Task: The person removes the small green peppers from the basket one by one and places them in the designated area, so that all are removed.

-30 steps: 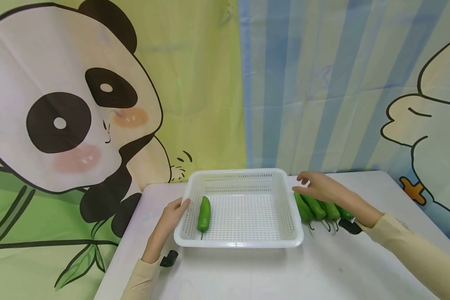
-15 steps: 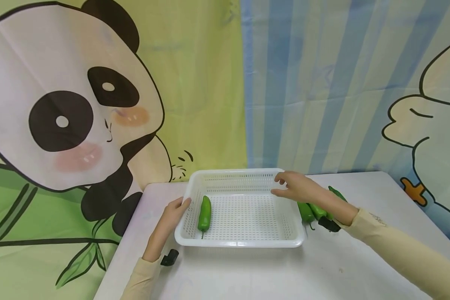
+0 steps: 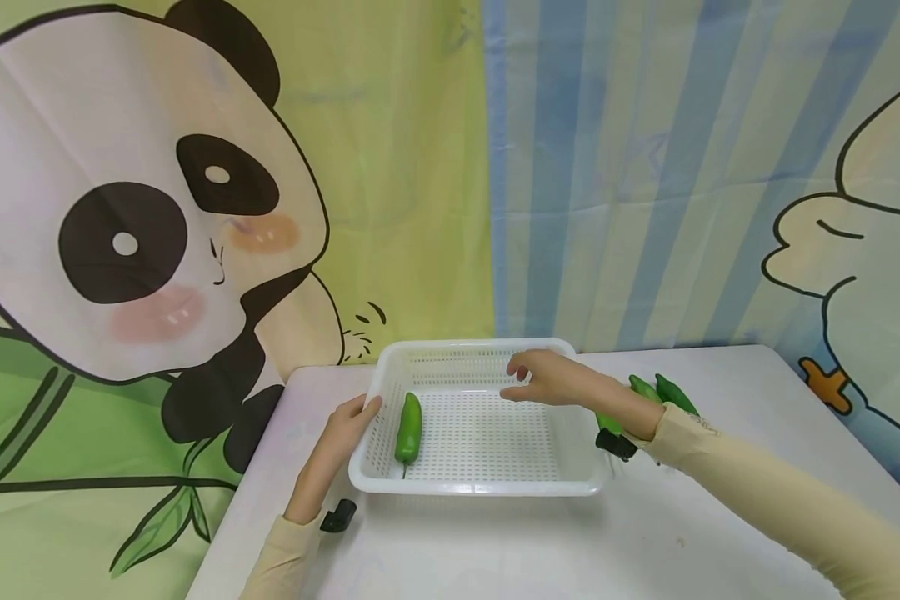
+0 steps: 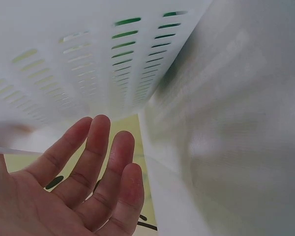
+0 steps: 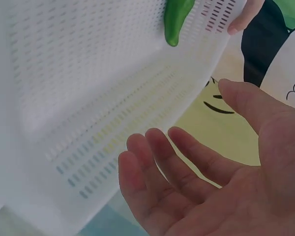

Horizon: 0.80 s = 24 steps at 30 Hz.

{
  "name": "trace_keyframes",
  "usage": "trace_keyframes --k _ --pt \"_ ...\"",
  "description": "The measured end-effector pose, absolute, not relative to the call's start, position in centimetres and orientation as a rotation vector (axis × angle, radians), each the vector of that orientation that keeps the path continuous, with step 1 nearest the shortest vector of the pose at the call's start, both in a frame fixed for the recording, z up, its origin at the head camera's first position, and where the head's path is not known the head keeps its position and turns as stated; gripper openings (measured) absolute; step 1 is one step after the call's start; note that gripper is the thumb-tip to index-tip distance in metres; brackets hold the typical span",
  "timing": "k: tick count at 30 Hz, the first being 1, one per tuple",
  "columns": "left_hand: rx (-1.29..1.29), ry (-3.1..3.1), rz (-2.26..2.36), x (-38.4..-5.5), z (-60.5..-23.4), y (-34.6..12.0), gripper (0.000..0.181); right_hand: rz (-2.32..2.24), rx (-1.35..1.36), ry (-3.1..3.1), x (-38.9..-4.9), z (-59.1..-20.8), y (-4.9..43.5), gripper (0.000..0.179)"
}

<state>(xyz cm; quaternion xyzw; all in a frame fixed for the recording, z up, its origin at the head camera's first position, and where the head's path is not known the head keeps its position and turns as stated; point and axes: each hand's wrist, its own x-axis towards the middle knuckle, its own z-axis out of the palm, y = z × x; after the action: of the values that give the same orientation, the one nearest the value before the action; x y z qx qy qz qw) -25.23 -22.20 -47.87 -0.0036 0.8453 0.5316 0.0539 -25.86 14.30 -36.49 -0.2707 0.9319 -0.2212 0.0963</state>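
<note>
A white perforated plastic basket (image 3: 487,487) sits on the table, and one green pepper (image 3: 408,429) lies inside near its left wall. My left hand (image 3: 341,433) holds the basket's left rim; in the left wrist view its fingers (image 4: 96,177) lie along the outer wall, and the thumb is only a blur through the plastic. Over the right half of the basket hovers my right hand (image 3: 547,379), its fingers loosely bent and nothing in its grasp. The same pepper (image 5: 177,19) shows beyond that hand in the right wrist view.
Right of the basket lie several more green peppers (image 3: 671,393), partly hidden by my right forearm. The white table (image 3: 495,550) ends at a hanging cloth (image 3: 420,167) with a cartoon panda. A black wrist camera (image 3: 615,444) sits under the right sleeve.
My right hand has moved left, from above the peppers beside the basket to over the basket's inside. The left hand, the basket and the pepper in it stay put.
</note>
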Motion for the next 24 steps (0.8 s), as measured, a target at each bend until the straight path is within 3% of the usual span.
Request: trace_keyframes --k 18,24 --pt "-0.056 2.572 1.607 -25.2 -48.0 -22.1 0.052 -0.991 -0.481 2.396 -28.5 -40.3 10.7 0.039" --pt "-0.038 2.583 1.601 -25.2 -47.9 -22.2 0.053 -1.057 -0.371 2.271 -29.2 -41.6 9.6 0.05"
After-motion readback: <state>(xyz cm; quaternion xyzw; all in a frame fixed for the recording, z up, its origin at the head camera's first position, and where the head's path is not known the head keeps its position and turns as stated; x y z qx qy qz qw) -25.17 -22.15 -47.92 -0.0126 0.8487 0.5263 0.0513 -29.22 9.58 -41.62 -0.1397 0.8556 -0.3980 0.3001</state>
